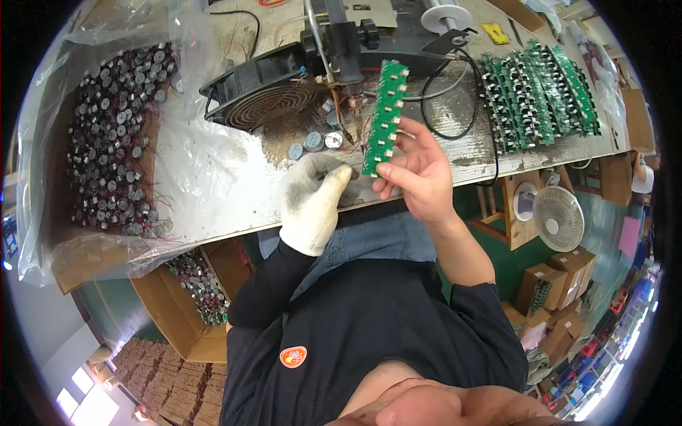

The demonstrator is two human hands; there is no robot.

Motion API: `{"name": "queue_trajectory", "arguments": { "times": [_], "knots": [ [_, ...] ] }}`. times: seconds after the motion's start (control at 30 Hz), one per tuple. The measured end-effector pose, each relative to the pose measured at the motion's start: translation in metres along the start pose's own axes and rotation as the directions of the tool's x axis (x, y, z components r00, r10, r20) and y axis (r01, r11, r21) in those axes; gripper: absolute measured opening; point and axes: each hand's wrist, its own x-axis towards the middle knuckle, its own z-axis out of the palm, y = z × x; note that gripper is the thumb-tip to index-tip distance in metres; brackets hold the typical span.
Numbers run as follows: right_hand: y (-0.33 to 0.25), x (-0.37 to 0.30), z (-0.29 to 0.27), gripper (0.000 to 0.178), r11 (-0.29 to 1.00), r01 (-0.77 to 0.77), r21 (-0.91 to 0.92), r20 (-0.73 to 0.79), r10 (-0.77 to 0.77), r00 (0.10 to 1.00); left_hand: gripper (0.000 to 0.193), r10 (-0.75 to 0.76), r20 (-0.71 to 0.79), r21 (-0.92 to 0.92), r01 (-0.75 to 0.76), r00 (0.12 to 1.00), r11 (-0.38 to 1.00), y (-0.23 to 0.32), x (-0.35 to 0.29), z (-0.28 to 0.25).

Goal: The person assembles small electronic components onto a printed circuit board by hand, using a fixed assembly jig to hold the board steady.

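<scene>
My bare right hand (423, 174) grips a long green circuit board (386, 117) by its lower end, thumb in front and fingers behind. The board stands nearly upright, and a row of small pale connectors runs along it. In a white-and-grey work glove, my left hand (312, 202) is closed beside the board's lower end. Thumb and forefinger are pinched together; a small dark bit shows at their tips, too small to name. Just beyond the glove lie several small round metal parts (313, 141) on the worktable (206, 202).
A black frame fan (266, 92) and a stand with a metal rod (341, 42) are behind the board. Many round wired parts (117, 135) fill a plastic-lined box at left. Rows of green boards (536, 96) lie at right, near a black cable (426, 106).
</scene>
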Motion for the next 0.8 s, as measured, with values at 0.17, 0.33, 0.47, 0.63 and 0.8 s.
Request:
{"name": "queue_trajectory", "arguments": {
  "times": [0.17, 0.33, 0.47, 0.63, 0.8],
  "knots": [
    [-0.010, -0.015, -0.006, 0.060, 0.992, -0.117, 0.047, -0.003, 0.118, 0.993, 0.008, 0.268, 0.060, 0.361, -0.271, 0.961, 0.892, -0.009, -0.017, -0.017],
    [-0.012, -0.053, -0.010, 0.063, 0.987, -0.145, 0.068, -0.029, 0.147, 0.989, 0.027, 0.476, 0.339, 0.709, -0.553, 0.812, 0.438, 0.010, -0.038, -0.020],
    [-0.009, -0.085, 0.006, 0.065, 0.989, -0.146, 0.031, -0.036, 0.147, 0.989, 0.035, 0.664, 0.446, 0.676, -0.712, 0.601, 0.190, -0.012, -0.041, -0.009],
    [-0.008, -0.115, 0.030, 0.066, 0.979, -0.094, -0.182, 0.145, 0.122, 0.982, 0.039, 0.799, 0.398, 0.558, -0.810, 0.452, 0.180, -0.011, -0.031, 0.007],
    [-0.008, -0.103, 0.015, 0.026, 0.799, 0.462, -0.385, 0.070, -0.474, 0.878, 0.029, 0.832, 0.339, 0.230, -0.896, 0.439, 0.379, 0.006, -0.037, -0.007]
  ]
}}
